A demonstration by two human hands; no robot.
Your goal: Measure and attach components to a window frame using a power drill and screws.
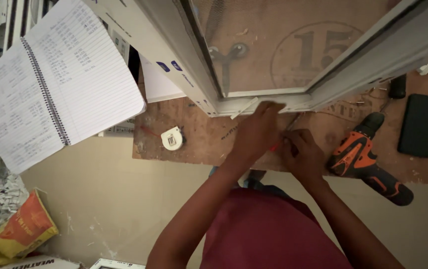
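Grip, left hand (pixel 258 130): fingers pressed on the lower corner of the white window frame (pixel 254 102), holding nothing; grip, right hand (pixel 301 155): closed round a thin red-handled tool (pixel 275 146), its tip at that corner. Step judged: seating the corner joint on the counter (pixel 209 139); next calls for steady pressure. Nearby: orange drill (pixel 361 157), tape measure (pixel 172 138), black phone (pixel 420 124), spiral notebook (pixel 54 82).

We have one view only, from a head-worn camera looking steeply down over the person's chest and forearms. It faces the near edge of the table (pixel 199 139), close in, with floor below the edge. The white frame corner (pixel 254 102) fills the upper middle. No second view overlaps.
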